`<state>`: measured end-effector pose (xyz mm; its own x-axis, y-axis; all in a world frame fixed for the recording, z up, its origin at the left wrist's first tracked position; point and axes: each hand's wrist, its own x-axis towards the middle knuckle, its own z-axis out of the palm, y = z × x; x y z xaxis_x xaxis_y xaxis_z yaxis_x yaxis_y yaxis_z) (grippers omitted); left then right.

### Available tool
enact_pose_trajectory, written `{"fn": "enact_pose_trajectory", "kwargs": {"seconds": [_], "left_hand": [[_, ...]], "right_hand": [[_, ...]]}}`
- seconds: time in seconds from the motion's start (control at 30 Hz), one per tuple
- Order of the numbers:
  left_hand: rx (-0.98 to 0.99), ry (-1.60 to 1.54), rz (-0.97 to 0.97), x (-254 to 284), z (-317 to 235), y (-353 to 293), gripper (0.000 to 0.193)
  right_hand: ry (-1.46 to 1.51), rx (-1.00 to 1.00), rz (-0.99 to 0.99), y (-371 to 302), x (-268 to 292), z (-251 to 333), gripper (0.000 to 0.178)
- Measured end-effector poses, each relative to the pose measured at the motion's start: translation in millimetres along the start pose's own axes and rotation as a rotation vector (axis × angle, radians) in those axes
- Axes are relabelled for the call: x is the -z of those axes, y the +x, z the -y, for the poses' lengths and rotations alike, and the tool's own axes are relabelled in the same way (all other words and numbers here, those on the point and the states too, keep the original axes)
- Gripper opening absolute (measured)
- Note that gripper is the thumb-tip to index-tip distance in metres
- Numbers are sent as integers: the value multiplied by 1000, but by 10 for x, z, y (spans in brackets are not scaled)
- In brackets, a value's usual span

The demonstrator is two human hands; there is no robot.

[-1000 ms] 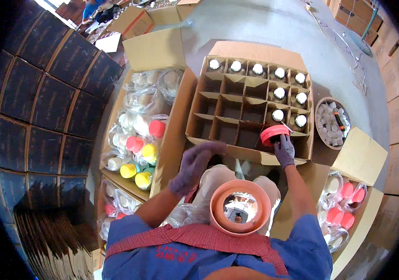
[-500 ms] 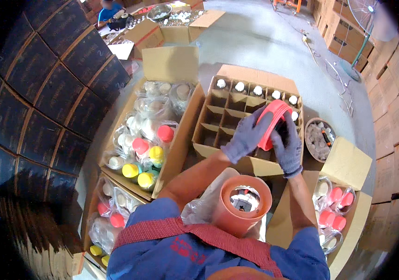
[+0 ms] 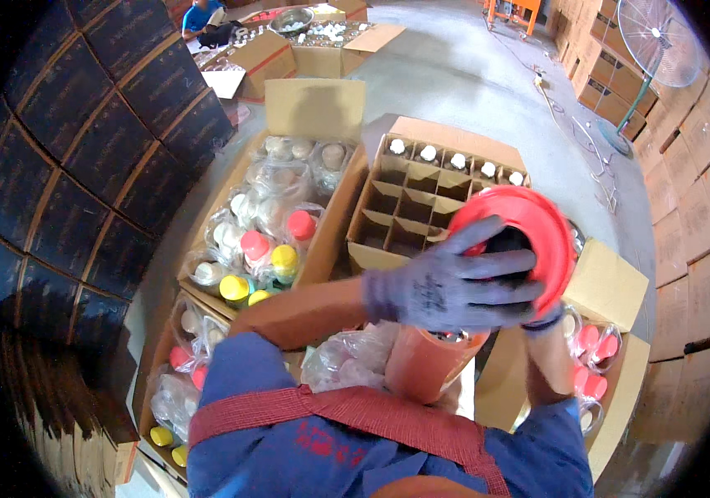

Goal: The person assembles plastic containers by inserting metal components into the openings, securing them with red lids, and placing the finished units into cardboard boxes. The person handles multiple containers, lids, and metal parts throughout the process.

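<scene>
A round red plastic ring [image 3: 561,249] with a wide flat rim and a dark opening is up in front of me. My left hand [image 3: 467,278], in a grey glove, grips its near side, fingers spread over the opening. Behind the ring, my right hand [image 3: 547,319] supports the lower right edge; only a bit of glove and the wrist show, its fingers hidden. An orange-red cylinder [image 3: 430,369] stands below, close to my chest, its top partly covered by my left hand. Beyond the ring sits a divided carton [image 3: 370,251] with white-capped bottles [image 3: 428,153] along its back row.
At left, an open carton [image 3: 334,224] holds plastic-wrapped bottles with red and yellow caps. Similar cartons [image 3: 620,407] flank my body. Crumpled clear plastic [image 3: 347,357] lies beside the cylinder. Boxes are stacked on both sides. A fan [image 3: 658,37] and a seated person [image 3: 203,21] are farther off.
The red ring has turned its round face toward me and moved right and down. My left hand has swung across its front, while my right hand has gone behind it.
</scene>
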<state>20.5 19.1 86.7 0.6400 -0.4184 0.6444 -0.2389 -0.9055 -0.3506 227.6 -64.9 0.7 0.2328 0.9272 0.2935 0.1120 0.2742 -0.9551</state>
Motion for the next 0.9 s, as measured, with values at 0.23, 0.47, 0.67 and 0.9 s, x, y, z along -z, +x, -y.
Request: {"fn": "enact_pose_trajectory", "kwargs": {"seconds": [0.23,0.47,0.67,0.9], "left_hand": [[366,-410,-174,-244,20,200,44],[89,-251,23,-9,244,325,60],[377,-1,135,-358,547,-323,62],[1228,-1190,-340,-422,392,-819,52]], "right_hand": [[-292,74,-135,-151,92,154,50],[-52,46,5,-8,312,356,52],[181,-12,73,51,456,192,53],[319,-388,145,-48,267,49,70]]}}
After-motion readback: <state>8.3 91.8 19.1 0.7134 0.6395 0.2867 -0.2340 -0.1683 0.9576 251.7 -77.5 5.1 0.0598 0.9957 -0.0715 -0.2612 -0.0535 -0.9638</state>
